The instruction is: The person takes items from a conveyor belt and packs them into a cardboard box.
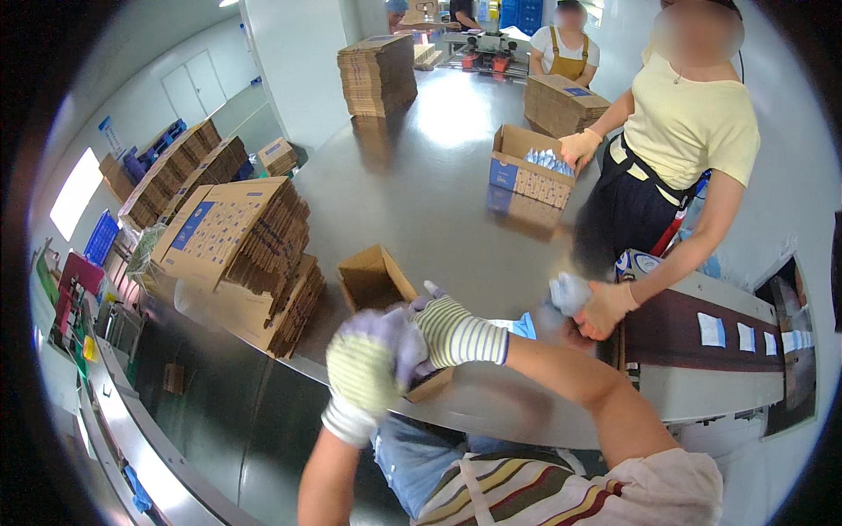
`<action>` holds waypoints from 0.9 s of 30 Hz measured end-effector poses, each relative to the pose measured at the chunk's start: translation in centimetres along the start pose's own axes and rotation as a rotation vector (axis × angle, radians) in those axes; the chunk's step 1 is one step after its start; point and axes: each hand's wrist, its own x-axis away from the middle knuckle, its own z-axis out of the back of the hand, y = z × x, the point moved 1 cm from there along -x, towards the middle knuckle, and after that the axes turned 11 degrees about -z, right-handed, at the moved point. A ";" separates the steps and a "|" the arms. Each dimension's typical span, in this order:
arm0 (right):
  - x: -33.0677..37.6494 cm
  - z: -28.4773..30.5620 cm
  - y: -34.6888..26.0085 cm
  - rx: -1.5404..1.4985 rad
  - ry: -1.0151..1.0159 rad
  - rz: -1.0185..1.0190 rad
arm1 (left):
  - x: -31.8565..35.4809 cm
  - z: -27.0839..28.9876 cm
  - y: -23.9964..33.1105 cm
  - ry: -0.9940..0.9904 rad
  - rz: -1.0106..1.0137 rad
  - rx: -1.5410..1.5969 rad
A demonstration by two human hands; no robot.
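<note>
In the head view my left hand (364, 366) is blurred and passes in front of part of my right hand (460, 331), so I cannot tell whether either grip is narrow, wide or closed on something. Both are gloved and sit over the near box (395, 267), which stands open on the table (447, 184). They cover its middle and lower part; only its far inner walls and a near corner show, so its contents stay hidden from me. Beyond my right wrist lies a packet (524, 326), partly covered by my arm. A co-worker's hand (607, 309) holds blurred blue-white bundles (568, 294). The far box (553, 187) holds a row of packets, partly screened by that person's other hand (579, 147).
</note>
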 end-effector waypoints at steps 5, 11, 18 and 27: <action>0.6 0.9 -0.8 0.099 0.000 0.023 | -0.9 -6.1 -8.3 -0.631 0.389 0.086; 5.7 -0.7 -1.8 -0.079 0.302 0.077 | 0.2 -11.0 -10.0 -1.164 0.215 0.042; 5.4 -4.3 -2.3 -0.043 0.473 -0.022 | 0.0 -10.4 -8.0 -1.478 0.248 0.229; 6.2 -3.6 6.2 -0.663 0.411 -0.088 | 2.3 -8.7 -3.2 -0.892 0.126 0.097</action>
